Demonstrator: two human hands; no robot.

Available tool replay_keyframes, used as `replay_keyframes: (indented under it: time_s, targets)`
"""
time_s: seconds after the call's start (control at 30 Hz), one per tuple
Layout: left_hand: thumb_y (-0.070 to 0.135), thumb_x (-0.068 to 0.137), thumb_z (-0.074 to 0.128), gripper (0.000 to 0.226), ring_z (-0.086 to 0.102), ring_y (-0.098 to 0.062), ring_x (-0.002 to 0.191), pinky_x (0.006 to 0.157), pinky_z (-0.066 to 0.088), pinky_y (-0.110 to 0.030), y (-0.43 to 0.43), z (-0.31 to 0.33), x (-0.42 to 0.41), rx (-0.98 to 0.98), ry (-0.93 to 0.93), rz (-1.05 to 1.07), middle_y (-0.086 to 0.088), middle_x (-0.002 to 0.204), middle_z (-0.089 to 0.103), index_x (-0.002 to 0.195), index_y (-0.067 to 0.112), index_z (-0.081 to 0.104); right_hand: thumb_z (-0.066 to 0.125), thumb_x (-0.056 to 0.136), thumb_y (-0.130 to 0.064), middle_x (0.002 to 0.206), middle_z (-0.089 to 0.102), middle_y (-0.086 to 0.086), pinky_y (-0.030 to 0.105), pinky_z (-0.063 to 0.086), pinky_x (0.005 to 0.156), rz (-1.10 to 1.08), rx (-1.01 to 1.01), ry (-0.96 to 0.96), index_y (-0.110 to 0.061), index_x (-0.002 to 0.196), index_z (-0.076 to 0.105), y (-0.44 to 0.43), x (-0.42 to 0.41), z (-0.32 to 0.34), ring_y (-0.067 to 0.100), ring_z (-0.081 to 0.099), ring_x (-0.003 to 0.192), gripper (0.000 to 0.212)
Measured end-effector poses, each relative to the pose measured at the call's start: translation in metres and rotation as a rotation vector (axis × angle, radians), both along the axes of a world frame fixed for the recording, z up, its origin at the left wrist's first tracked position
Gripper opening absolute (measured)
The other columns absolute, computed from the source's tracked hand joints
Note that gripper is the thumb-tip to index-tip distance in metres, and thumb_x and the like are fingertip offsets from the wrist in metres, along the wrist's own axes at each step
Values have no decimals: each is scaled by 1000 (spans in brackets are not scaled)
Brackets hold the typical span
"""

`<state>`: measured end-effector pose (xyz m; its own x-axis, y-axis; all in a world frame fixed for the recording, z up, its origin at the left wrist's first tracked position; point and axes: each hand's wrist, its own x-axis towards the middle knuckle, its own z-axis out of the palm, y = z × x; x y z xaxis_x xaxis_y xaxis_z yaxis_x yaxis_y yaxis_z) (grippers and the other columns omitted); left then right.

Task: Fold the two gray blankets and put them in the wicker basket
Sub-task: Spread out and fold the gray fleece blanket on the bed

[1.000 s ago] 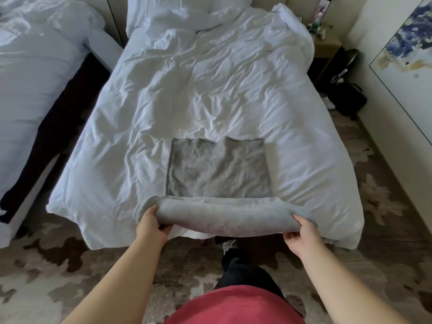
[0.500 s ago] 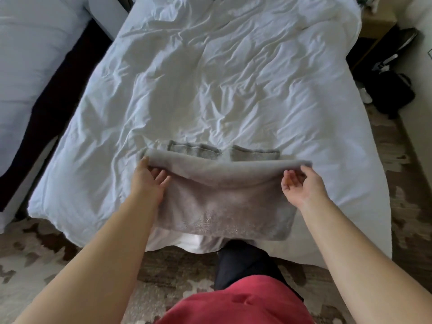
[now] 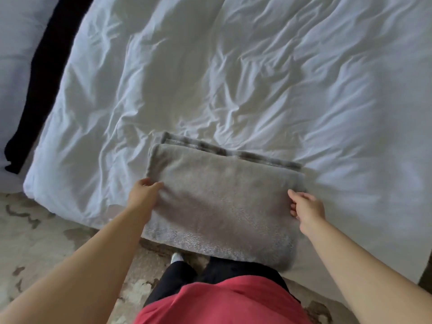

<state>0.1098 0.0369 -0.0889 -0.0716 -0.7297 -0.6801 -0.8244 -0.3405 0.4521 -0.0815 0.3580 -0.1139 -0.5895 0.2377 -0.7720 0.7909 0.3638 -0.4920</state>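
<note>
Gray blanket [image 3: 222,202] on bed [image 3: 233,78]; left grip [image 3: 146,195] & right grip [image 3: 307,206] each pinch a side edge. Imo line top layer up w/ back hem, smooth flat.

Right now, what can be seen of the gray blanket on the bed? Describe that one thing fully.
The gray blanket looks like soft, fleecy fabric, folded into a thick rectangle of several layers. Darker hemmed edges peek out along its far side. It lies flat on the white bed, reaching the near edge. The left hand grips its left side and the right hand grips its right side.
</note>
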Motion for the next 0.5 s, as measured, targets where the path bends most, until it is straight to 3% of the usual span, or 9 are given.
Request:
replay_keyframes:
  time_s: [0.1, 0.17, 0.23, 0.3, 0.4, 0.5]
  targets:
    - [39, 77, 73, 65, 56, -21, 88, 66, 44, -29, -13, -3, -8, -96, -98, -103, -9, 126, 55, 133, 18, 49, 81, 73, -34, 98, 63, 8, 30, 41, 72, 279, 224, 110, -13, 100, 56, 8, -15, -5, 23, 56, 81, 42]
    - [47, 74, 74, 74, 56, -25, 96, 68, 44, -32, -26, -7, -13, -152, -210, -251, -13, 132, 48, 137, 20, 43, 82, 70, -37, 107, 59, 4, 31, 44, 78, 287, 196, 55, -9, 115, 52, 11, -22, -10, 23, 57, 93, 61]
    - [53, 71, 75, 84, 55, -31, 109, 80, 48, -38, -37, -16, -19, -128, -263, -315, -13, 135, 48, 139, 19, 39, 83, 70, -37, 111, 60, 6, 35, 48, 84, 230, 118, -34, -5, 122, 50, 13, -28, -17, 25, 60, 100, 69]
    - [55, 69, 77, 83, 58, -32, 106, 85, 48, -36, -44, -27, -25, -50, -247, -273, -13, 130, 55, 135, 15, 44, 82, 72, -35, 112, 65, 9, 35, 50, 85, 194, 27, -103, -6, 120, 56, 14, -32, -25, 27, 63, 100, 62]
    - [49, 70, 78, 51, 61, -19, 73, 67, 47, -27, -47, -39, -31, 83, -134, -224, -10, 102, 66, 107, 18, 60, 78, 75, -33, 109, 70, 11, 41, 51, 91, 95, -121, -201, -12, 112, 66, 14, -33, -28, 27, 66, 98, 45]
    - [46, 68, 80, 46, 65, -23, 73, 66, 51, -28, -52, -45, -32, 184, -79, -185, -7, 88, 69, 100, 14, 67, 73, 79, -36, 99, 74, 13, 38, 55, 76, 39, -251, -305, -12, 105, 71, 8, -30, -20, 28, 71, 90, 36]
